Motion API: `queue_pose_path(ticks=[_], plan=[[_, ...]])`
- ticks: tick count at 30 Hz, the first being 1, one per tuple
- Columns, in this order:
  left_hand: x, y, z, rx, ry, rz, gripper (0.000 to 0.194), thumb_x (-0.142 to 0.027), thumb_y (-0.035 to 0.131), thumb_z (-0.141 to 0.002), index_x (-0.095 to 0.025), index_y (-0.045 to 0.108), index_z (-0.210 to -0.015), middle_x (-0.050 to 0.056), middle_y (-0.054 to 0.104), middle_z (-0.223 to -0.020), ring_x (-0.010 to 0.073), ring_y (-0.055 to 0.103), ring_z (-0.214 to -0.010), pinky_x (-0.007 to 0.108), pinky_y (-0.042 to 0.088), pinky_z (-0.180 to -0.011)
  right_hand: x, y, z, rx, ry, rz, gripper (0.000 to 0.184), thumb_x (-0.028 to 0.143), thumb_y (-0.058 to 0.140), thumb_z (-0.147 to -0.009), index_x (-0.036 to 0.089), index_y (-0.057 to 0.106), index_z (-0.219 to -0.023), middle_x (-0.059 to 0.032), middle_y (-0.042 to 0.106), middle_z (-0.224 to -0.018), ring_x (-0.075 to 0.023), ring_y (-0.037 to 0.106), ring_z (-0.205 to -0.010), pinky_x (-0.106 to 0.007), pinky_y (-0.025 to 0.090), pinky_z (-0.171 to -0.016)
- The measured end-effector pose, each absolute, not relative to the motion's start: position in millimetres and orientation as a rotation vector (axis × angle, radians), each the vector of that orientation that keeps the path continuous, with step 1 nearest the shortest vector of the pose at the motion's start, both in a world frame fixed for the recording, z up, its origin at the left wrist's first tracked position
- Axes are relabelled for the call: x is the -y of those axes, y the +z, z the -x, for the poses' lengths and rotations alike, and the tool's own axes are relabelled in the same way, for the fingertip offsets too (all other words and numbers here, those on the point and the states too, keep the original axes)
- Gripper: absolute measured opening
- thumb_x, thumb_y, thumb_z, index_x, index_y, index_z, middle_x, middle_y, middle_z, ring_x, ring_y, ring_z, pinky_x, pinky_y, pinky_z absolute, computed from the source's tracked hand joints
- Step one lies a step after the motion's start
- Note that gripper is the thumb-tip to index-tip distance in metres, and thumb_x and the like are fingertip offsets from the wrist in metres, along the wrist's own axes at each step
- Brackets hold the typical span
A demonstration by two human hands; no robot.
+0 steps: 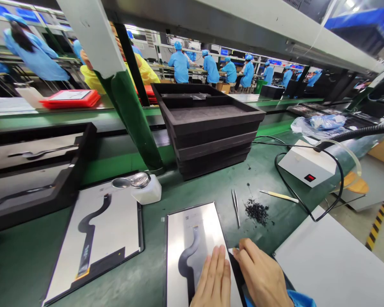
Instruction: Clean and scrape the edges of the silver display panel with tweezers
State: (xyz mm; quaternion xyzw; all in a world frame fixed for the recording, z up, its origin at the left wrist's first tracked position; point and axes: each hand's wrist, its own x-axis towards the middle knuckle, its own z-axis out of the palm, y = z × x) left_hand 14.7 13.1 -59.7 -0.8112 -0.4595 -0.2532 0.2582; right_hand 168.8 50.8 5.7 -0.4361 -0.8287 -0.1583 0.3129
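A display panel (176, 226) with a silvery back and a curved dark flex cable (185, 264) lies on the green bench. My left hand (213, 279) rests flat on its right part, fingers stretched out side by side. At the panel's right edge, my right hand (260, 273) is closed in a pinch. A small white tip shows at its fingertips; what it belongs to is hidden. Beyond the hands lie tweezers (235, 208), a pile of black scraps (257, 212) and a pale-handled pointed tool (280, 196).
A second display panel (107, 226) lies left, with a white dispenser bottle (149, 191) at its corner. Black trays (211, 128) are stacked behind; another tray (83, 170) holds panels. A white box (307, 164) and looping cable stand right. Several people in blue work beyond.
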Motion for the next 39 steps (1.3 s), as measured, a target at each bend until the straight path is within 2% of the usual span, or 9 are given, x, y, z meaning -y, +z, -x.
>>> queue_pose_path(ticks=[17, 27, 29, 35, 39], plan=[[-15.4, -61.4, -15.5, 1.231, -0.734, 2.190, 0.040, -0.002, 0.027, -0.092, 0.002, 0.055, -0.120, 0.022, 0.066, -0.124, 0.0358, 0.026, -0.144, 0.046, 0.019, -0.124, -52.4, 9.2, -169.1, 2.199, -0.406, 1.113, 0.036, 0.019, 0.024, -0.107, 0.019, 0.055, -0.088, -0.0011, 0.062, -0.077, -0.0121, 0.052, -0.058, -0.024, 0.035, -0.057], [-17.2, -63.4, -13.6, 1.195, -0.724, 2.171, 0.040, -0.009, 0.024, -0.099, 0.002, 0.057, -0.117, 0.021, 0.068, -0.120, 0.0370, 0.027, -0.143, 0.047, 0.019, -0.124, -54.4, 10.1, -169.8, 2.204, -0.428, 1.086, 0.039, 0.018, 0.023, -0.108, 0.020, 0.055, -0.086, 0.0000, 0.061, -0.074, -0.0117, 0.049, -0.055, -0.025, 0.034, -0.056], [-17.2, -63.8, -12.2, 1.184, -0.700, 2.177, 0.039, -0.010, 0.024, -0.099, 0.001, 0.057, -0.117, 0.021, 0.068, -0.121, 0.0366, 0.031, -0.141, 0.048, 0.018, -0.124, -54.8, 9.4, -170.6, 2.214, -0.426, 1.080, 0.040, 0.019, 0.022, -0.108, 0.020, 0.055, -0.086, 0.0004, 0.060, -0.073, -0.0115, 0.049, -0.054, -0.025, 0.033, -0.056], [-16.4, -61.2, -9.9, 1.170, -0.614, 2.196, 0.039, -0.010, 0.024, -0.100, 0.001, 0.056, -0.120, 0.021, 0.067, -0.122, 0.0324, 0.057, -0.125, 0.049, 0.014, -0.124, -55.8, 9.5, -170.9, 2.205, -0.426, 1.076, 0.039, 0.020, 0.022, -0.108, 0.020, 0.055, -0.087, 0.0003, 0.062, -0.075, -0.0111, 0.051, -0.055, -0.025, 0.035, -0.056], [-16.1, -61.0, -11.8, 1.201, -0.650, 2.171, 0.039, -0.011, 0.025, -0.100, -0.001, 0.056, -0.121, 0.020, 0.068, -0.123, 0.0305, 0.052, -0.131, 0.046, 0.017, -0.124, -56.9, 10.4, -170.6, 2.201, -0.411, 1.075, 0.040, 0.020, 0.022, -0.108, 0.020, 0.056, -0.086, 0.0002, 0.061, -0.075, -0.0108, 0.052, -0.056, -0.025, 0.036, -0.056]])
